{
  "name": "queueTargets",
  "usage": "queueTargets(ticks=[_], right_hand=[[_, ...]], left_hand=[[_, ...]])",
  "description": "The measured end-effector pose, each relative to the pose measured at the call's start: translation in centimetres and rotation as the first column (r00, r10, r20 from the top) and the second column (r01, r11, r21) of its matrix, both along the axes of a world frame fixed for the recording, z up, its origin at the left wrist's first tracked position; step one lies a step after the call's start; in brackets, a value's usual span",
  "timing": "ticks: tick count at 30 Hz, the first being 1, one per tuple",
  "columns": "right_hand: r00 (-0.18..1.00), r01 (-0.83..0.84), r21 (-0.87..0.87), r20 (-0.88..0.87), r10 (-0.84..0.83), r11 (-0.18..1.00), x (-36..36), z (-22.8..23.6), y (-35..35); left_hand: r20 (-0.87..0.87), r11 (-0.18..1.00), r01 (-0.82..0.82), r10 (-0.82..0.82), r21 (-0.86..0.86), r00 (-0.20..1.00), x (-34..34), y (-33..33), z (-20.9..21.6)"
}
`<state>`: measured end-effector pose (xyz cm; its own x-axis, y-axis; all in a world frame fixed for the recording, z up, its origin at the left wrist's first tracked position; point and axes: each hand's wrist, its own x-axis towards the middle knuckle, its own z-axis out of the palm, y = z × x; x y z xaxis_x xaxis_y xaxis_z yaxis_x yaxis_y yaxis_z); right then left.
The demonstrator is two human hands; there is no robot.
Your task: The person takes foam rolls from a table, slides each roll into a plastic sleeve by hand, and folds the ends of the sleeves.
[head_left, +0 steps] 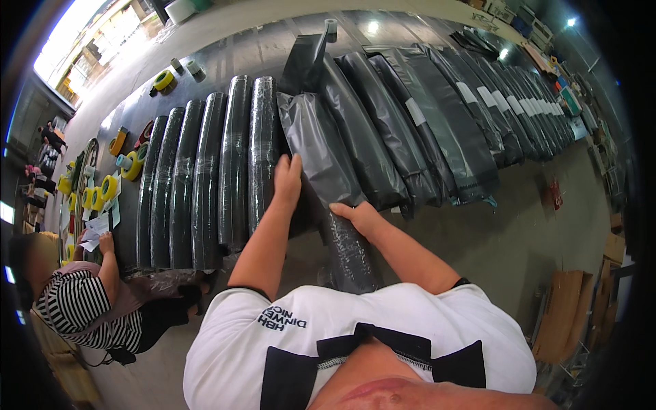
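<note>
A dark grey plastic bag (pixel 318 137) lies in front of me, covering the far part of a film-wrapped black roll (pixel 350 256). The roll's near end sticks out of the bag toward my body. At the bag's left edge, my left hand (pixel 288 181) is closed on the plastic, its fingers partly hidden. My right hand (pixel 360 219) grips the bag's near rim, thumb on top and the other fingers hidden beneath. Just left of my left hand lies another shiny film-wrapped roll (pixel 263 143).
Several wrapped rolls (pixel 208 171) lie side by side at the left. Several bagged rolls (pixel 437 116) fill the table's right. Yellow tape rolls (pixel 109 186) sit at the far left, near a person in a striped top (pixel 75 294) holding papers. Cardboard (pixel 562 318) stands at the right.
</note>
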<state>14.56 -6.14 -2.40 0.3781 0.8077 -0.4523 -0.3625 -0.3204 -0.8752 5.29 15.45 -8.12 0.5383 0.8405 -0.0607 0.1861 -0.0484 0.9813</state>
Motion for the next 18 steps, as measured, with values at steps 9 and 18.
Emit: queueTargets(ticks=[9, 18], right_hand=[[0.992, 0.061, -0.064, 0.112, -0.054, 0.996, 0.2, -2.3, 0.2], [0.947, -0.062, -0.020, 0.316, 0.065, 0.998, 1.5, -0.5, 2.1]], left_hand=[[-0.895, 0.652, 0.614, 0.351, 0.444, 0.275, 6.6, 9.7, 2.7], [-0.929, 0.764, 0.528, 0.314, 0.370, 0.197, 5.9, 14.3, 5.1]])
